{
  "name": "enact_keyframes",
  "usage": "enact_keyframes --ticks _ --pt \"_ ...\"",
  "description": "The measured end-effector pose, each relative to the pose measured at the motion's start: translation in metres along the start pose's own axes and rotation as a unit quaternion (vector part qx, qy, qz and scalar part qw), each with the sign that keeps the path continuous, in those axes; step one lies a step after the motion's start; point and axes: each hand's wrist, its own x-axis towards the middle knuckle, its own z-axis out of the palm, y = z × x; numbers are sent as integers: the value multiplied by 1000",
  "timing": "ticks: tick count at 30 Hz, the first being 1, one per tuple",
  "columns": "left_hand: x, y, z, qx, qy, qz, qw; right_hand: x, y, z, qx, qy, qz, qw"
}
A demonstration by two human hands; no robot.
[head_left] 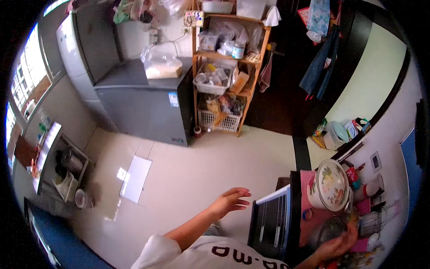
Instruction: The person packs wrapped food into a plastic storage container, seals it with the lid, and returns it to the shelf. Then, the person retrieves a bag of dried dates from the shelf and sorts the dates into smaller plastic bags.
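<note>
My left hand (229, 201) hovers over the floor in front of the dark cabinet, fingers stretched out with nothing in them. On the right, my right hand (341, 242) reaches over the cabinet top beside a dark round object (330, 231), perhaps a pan or a lid. Its fingers are blurred, so I cannot tell whether they grip anything. Just beyond stands a large cream enamel pot (314, 192) with a flowered lid (333, 183). A small blue ring-shaped item (307, 214) lies on the pink cover (306, 179) near the pot.
The cabinet's dark glass front (271, 224) faces my left. Along the right wall stand jars and a wire rack (371, 223). Ahead are a wooden shelf (195, 67) with baskets and a grey chest freezer (139, 112). A white sheet (136, 179) lies on the floor.
</note>
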Motion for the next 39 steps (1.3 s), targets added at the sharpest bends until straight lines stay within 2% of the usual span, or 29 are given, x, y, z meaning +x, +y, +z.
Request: enact_keyframes --ticks 2,3,6,8,11,13,15,17,19,22,23,24,25,27,28,29,31,33,34,36,39 --pt "4 -5 -11 -50 55 75 994 22 -10 14 1 -13 1 1000" --pt "-28 86 -84 24 131 77 988 -17 -52 123 79 22 71 994" --pt "-23 101 -107 -19 143 132 981 25 -50 192 173 -69 69 980" --pt "-35 122 -133 -29 228 188 955 43 -57 256 258 -120 97 954" --pt "-42 131 -171 -87 273 237 928 89 -65 351 362 -245 157 886" --pt "-39 133 -193 -135 297 231 917 130 -86 418 465 -306 239 795" --pt "-33 137 -218 -208 314 246 893 176 -95 497 494 -337 283 750" --pt "-27 149 -239 -220 331 268 878 226 -94 579 527 -355 241 733" --pt "-20 161 -261 -235 337 317 855 281 -87 665 534 -350 187 747" --pt "-4 194 -297 -229 356 363 830 360 -100 767 549 -297 183 760" --pt "3 207 -309 -251 388 375 804 383 -106 795 561 -271 194 758" --pt "9 225 -319 -272 418 384 777 408 -109 825 578 -251 205 749" --pt "11 238 -327 -270 418 390 775 433 -109 855 583 -250 203 746" --pt "14 263 -337 -263 404 385 787 479 -106 911 628 -179 277 705" --pt "19 284 -327 -291 453 390 747 492 -105 928 634 -159 270 707" --pt "19 285 -339 -297 459 396 738 505 -102 945 638 -141 263 709" --pt "11 277 -366 -280 385 451 755 550 -78 994 678 -123 281 668" --pt "12 283 -367 -288 393 466 739 565 -91 994 659 -75 354 659" --pt "11 284 -373 -298 403 458 734 563 -99 991 655 -79 356 662" --pt "10 288 -388 -310 408 441 737 558 -113 977 643 20 388 660" --pt "8 296 -420 -293 410 425 752 550 -119 955 655 61 333 676"
